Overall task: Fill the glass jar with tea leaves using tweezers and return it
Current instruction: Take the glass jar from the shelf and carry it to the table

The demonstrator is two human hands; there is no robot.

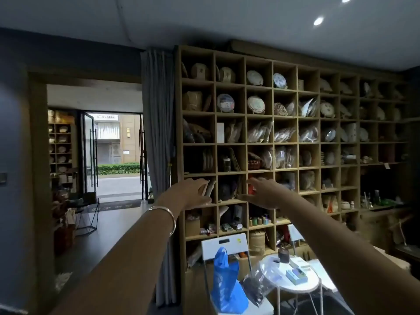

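Note:
Both my arms stretch out toward the wooden cubby shelf (260, 171). My left hand (195, 192) hovers with fingers spread at the left side of one cubby. My right hand (263, 193) is spread at that cubby's right side. Neither holds anything. Between them, inside the cubby, stands a dark rounded container (225, 190), too dim to identify. A lidded glass jar (226, 163) with dark contents stands one cubby higher. Down at the lower right, a clear plastic bag of dark tea leaves (256, 285) hangs off the small table. I see no tweezers.
A small round white table (311, 286) holds a dark little pot (283, 254) and a blue-green box (295, 276). A white folding chair (223, 243) carries a blue plastic bag (227, 285). A grey curtain (156, 133) hangs left of the shelf; open glass doors are far left.

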